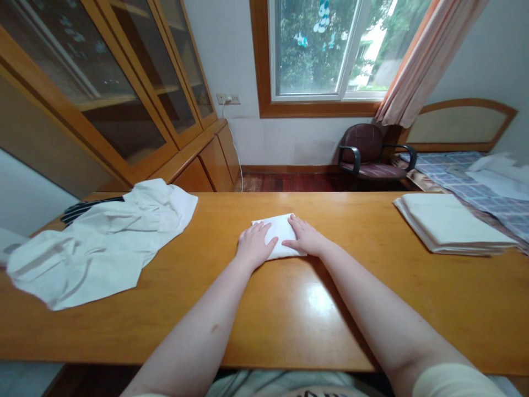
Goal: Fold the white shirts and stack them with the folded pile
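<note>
A small folded white cloth (278,227) lies at the middle of the wooden table (264,309). My left hand (254,245) rests flat on its left part, fingers stretched out. My right hand (305,237) lies flat on its right part, fingers spread. Both palms press down on the cloth and hold nothing.
A loose heap of white cloth (103,248) covers the table's left side, over a dark striped item (82,208). A stack of folded white cloths (448,223) sits at the right. Behind stand a glass-door cabinet (124,94), a dark chair (372,154) and a bed (475,176).
</note>
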`<move>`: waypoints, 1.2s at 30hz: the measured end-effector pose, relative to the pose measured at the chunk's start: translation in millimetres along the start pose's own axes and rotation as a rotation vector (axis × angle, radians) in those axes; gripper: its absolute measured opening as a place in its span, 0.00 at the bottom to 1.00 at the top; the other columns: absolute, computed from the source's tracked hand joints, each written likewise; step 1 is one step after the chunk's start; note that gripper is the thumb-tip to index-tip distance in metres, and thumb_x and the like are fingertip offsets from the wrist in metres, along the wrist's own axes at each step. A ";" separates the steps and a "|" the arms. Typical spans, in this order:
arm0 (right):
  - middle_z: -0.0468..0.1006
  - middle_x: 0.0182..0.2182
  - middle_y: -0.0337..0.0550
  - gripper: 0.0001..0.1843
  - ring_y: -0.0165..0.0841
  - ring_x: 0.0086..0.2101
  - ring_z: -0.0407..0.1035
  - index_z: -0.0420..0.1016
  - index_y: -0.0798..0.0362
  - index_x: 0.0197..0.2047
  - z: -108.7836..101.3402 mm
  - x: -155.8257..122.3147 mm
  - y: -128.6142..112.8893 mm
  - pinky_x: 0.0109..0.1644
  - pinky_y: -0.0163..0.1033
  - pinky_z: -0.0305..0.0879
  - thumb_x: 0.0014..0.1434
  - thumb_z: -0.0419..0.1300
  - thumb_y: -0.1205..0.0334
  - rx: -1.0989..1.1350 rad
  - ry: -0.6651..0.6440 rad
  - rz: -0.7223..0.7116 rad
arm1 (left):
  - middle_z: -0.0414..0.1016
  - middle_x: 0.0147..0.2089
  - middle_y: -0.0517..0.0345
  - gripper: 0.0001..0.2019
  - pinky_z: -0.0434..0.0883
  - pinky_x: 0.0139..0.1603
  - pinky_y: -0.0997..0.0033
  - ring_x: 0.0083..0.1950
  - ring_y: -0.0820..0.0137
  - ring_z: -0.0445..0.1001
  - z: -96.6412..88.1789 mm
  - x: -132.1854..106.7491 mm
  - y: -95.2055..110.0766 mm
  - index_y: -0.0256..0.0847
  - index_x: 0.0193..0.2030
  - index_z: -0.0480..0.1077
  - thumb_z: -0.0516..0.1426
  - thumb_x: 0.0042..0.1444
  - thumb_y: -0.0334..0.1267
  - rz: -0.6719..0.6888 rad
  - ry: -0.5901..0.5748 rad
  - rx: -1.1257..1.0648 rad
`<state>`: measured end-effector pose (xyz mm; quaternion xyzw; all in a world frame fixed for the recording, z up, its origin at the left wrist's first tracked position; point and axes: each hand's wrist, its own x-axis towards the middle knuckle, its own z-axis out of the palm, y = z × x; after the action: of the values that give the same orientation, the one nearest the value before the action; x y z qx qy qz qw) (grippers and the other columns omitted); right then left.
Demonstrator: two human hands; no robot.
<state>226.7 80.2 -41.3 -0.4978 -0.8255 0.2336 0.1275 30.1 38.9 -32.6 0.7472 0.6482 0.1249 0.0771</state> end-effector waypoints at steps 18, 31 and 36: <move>0.77 0.32 0.42 0.15 0.32 0.33 0.68 0.74 0.53 0.37 -0.9 6.1 14.3 0.35 0.33 0.58 0.59 0.52 0.53 0.170 0.304 0.268 | 0.73 0.50 0.51 0.18 0.65 0.56 0.65 0.53 0.67 0.69 12.1 15.9 -36.7 0.39 0.49 0.70 0.44 0.61 0.40 -0.033 0.089 -0.525; 0.77 0.31 0.44 0.13 0.33 0.32 0.67 0.72 0.53 0.35 -7.2 4.4 6.4 0.32 0.34 0.53 0.60 0.50 0.56 0.032 0.271 0.376 | 0.75 0.46 0.53 0.15 0.67 0.52 0.65 0.49 0.66 0.72 2.3 15.1 -31.7 0.40 0.44 0.72 0.48 0.59 0.41 -0.154 0.118 -0.573; 0.77 0.31 0.44 0.12 0.33 0.32 0.67 0.73 0.53 0.35 -7.3 4.7 5.0 0.32 0.34 0.53 0.59 0.50 0.58 0.037 0.275 0.375 | 0.73 0.51 0.53 0.16 0.63 0.58 0.63 0.55 0.66 0.68 -13.8 -4.5 -10.9 0.42 0.49 0.70 0.48 0.60 0.41 0.100 0.326 -0.429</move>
<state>231.5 88.3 -37.7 -0.6673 -0.6889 0.1981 0.2022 15.2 35.4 -22.8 0.7151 0.5730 0.3814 0.1220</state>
